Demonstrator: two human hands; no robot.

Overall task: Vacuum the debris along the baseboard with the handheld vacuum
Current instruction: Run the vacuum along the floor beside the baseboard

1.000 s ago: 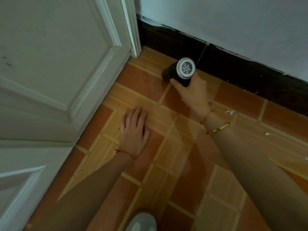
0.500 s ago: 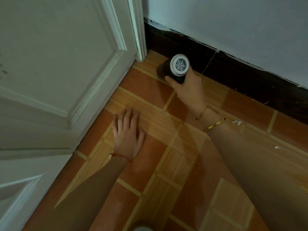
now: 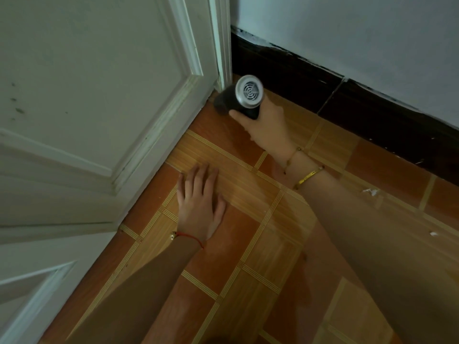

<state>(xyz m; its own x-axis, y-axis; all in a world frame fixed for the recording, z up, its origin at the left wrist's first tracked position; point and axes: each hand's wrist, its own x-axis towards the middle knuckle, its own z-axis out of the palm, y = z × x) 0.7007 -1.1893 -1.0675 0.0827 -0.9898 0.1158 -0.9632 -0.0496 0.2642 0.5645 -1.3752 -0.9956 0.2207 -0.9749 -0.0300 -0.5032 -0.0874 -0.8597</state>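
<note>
My right hand grips the black handheld vacuum, whose silver vented rear cap faces me. Its nozzle end points down-left into the corner where the white door frame meets the dark baseboard; the tip is hidden by the body. My left hand lies flat on the orange floor tiles, fingers spread, holding nothing. Small white scraps of debris lie on the tiles to the right, behind my right forearm, with another debris fleck farther right.
A white panelled door fills the left side, its bottom edge running diagonally along the floor. A pale wall rises above the baseboard. Tiled floor stretches toward me between my forearms.
My right hand has carried the vacuum left along the baseboard into the door-frame corner. The left hand stays flat on the floor. The view has shifted left.
</note>
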